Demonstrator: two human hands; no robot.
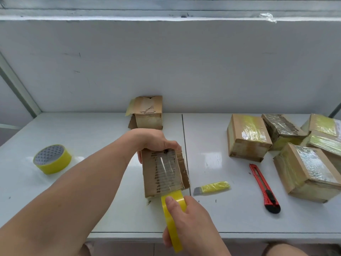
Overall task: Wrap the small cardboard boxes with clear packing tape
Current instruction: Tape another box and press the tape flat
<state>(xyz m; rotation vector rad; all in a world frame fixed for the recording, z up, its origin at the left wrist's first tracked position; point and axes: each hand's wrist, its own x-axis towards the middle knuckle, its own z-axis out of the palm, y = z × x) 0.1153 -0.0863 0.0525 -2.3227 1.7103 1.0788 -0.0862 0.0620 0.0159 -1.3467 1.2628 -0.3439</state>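
Head view looks down on a white glossy bench (92, 137) backed by a white wall, with a seam running down its middle just right of the work.

At the right of the frame, a cluster of tape-wrapped brown cardboard boxes (287, 145) crowds that end, several touching. At centre, the left hand (155, 141) curls its grip over the far end of a worn brown cardboard box (164, 172), which lies on the bench with clear tape across its top. At the upper centre, an opened, torn cardboard box (147, 112) stands against the wall, just beyond the left hand.

The right hand (191, 224) is clamped on a yellow-tinted roll of clear packing tape (172, 218), held on edge at the box's near end, at the bench's front edge. A second, wider yellow tape roll (52, 159) lies well apart at the left, with bare bench around it.

A red utility knife (263, 187) lies right of centre, between the held box and the wrapped ones. A loose blade wrapped in yellow tape (212, 188) lies just right of the held box.

No writing can be read.
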